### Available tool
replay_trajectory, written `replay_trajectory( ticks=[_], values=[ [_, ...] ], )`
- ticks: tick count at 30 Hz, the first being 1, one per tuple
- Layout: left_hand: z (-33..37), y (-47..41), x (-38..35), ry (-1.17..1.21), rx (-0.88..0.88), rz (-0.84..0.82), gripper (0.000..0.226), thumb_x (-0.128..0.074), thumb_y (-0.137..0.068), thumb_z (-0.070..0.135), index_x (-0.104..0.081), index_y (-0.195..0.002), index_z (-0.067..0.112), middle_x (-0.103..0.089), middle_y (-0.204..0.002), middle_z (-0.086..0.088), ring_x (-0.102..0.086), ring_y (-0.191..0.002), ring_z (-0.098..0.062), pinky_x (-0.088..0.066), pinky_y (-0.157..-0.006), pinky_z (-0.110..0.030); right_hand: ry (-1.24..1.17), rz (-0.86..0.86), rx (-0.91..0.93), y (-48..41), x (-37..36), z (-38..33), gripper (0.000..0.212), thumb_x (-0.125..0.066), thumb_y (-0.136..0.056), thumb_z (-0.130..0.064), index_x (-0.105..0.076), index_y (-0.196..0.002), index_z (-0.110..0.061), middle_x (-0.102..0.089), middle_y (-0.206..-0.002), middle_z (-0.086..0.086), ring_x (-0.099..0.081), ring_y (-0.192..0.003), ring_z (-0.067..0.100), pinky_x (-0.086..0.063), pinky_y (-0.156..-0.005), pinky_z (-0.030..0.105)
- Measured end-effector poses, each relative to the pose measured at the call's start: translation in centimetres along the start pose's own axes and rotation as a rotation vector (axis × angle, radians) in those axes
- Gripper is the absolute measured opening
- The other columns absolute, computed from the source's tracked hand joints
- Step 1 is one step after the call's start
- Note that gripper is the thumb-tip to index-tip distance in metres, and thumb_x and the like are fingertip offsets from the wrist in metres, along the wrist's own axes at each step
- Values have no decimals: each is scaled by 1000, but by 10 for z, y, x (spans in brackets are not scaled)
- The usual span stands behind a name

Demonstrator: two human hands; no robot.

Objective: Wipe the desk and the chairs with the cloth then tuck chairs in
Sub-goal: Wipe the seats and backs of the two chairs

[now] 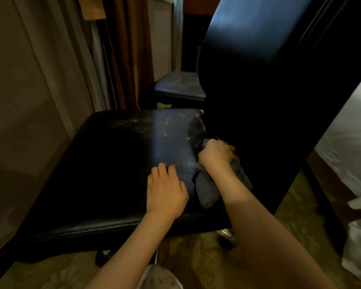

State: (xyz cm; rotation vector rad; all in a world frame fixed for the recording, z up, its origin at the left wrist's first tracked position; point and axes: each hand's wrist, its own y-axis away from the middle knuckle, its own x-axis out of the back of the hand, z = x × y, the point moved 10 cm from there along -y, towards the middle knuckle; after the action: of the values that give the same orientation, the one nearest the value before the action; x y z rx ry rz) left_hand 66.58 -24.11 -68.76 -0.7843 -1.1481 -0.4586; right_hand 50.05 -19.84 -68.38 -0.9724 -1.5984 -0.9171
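Cloth [206,192] gripped by right hand [216,153] on chair seat [113,163], left hand [165,190] beside.

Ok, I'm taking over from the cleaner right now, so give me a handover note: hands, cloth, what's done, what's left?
Left hand: rests on the near chair seat, holding nothing.
Right hand: grips the grey cloth at the seat's right edge, beside the backrest.
Done: this seat is mid-wipe; nothing else can be confirmed.
Left: pale specks on the seat's far part; the second chair behind looks dusty; the desk isn't clearly in view; then tuck the chairs in.
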Motion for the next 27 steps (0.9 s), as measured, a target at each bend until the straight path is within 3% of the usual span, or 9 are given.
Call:
replay_trajectory(
  ticks=[8,10,12,16,18,21,24,27],
  values=[
    [21,-10,-11,-23,58,-42,44,-35,-64,28,-66,-85,7,-60,-82,-11,-58,-69,-30,-49,-59,-37,-189,113,130,-49,16,-19,35,-61,-87,-30,-59,-117,-11,-53,-126,16,-48,-117,36,-46,-88,38],
    [26,-12,-13,-24,73,-50,33,-54,-60,29,-66,-82,7,-61,-82,-12,-58,-70,-30,-50,-60,-38,-234,131,182,-52,20,-21,33,-62,-86,-31,-60,-112,-10,-58,-119,16,-53,-111,34,-48,-83,35],
    [30,-14,-21,-9,102,-99,40,-74,-49,29,-66,-82,7,-62,-84,-12,-59,-72,-30,-51,-63,-38,-270,123,227,-52,21,-23,35,-61,-85,-29,-60,-115,-10,-59,-118,17,-56,-109,35,-48,-82,34],
    [31,-17,-24,65,169,-113,48,-81,-44,28,-67,-84,6,-62,-86,-12,-60,-76,-30,-51,-68,-39,-139,89,220,-48,13,-16,43,-60,-87,-31,-53,-126,-14,-57,-124,15,-55,-113,34,-48,-84,35],
    [30,-17,-21,133,201,-115,46,-75,-62,27,-63,-100,4,-59,-103,-14,-57,-93,-32,-47,-82,-42,-104,116,172,-46,10,-8,41,-59,-89,-32,-54,-125,-14,-57,-124,14,-54,-114,33,-48,-84,35],
    [26,-24,-27,240,231,-207,47,-48,-90,28,-38,-132,8,-33,-136,-12,-31,-125,-31,-25,-105,-41,-117,186,138,-45,10,-2,35,-59,-89,-32,-59,-117,-11,-57,-121,15,-53,-113,34,-47,-84,36],
    [14,-31,-26,288,187,-363,48,-41,-94,32,-34,-137,11,-28,-141,-11,-26,-130,-30,-24,-107,-38,-151,197,144,-46,10,-6,35,-61,-87,-30,-59,-115,-10,-58,-118,15,-54,-111,35,-48,-83,37],
    [-1,-39,-17,124,66,-341,49,-35,-96,37,-32,-140,14,-28,-143,-15,-27,-129,-32,-27,-105,-39,-151,193,140,-48,11,-9,34,-61,-86,-29,-60,-114,-10,-59,-117,15,-55,-110,35,-50,-84,39]
  ],
)
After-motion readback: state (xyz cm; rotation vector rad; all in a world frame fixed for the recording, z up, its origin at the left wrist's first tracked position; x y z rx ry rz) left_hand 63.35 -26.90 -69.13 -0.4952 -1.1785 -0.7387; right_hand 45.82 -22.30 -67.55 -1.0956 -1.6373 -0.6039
